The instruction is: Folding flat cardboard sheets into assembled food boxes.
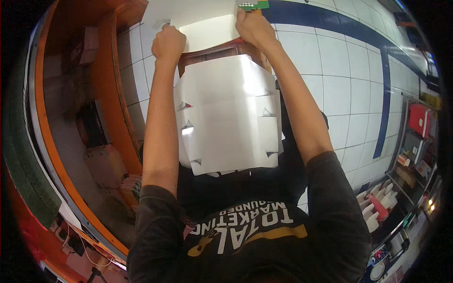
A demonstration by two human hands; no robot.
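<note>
Both arms reach forward to a white card sheet that looks like a box blank. My left hand is closed at its left edge, where a small flap sticks out past the fingers. At the opposite side my right hand grips the sheet by a corner with green and checkered print. Nearer to me, a stack of flat white box blanks with cut side tabs lies over my lap. Part of a brown wooden seat or stool shows between the held sheet and the stack.
An orange wooden shelf unit stands close on the left, with cartons inside. White floor tiles with dark blue bands spread to the right. Farther right is a rack with a red box and several folded white cartons.
</note>
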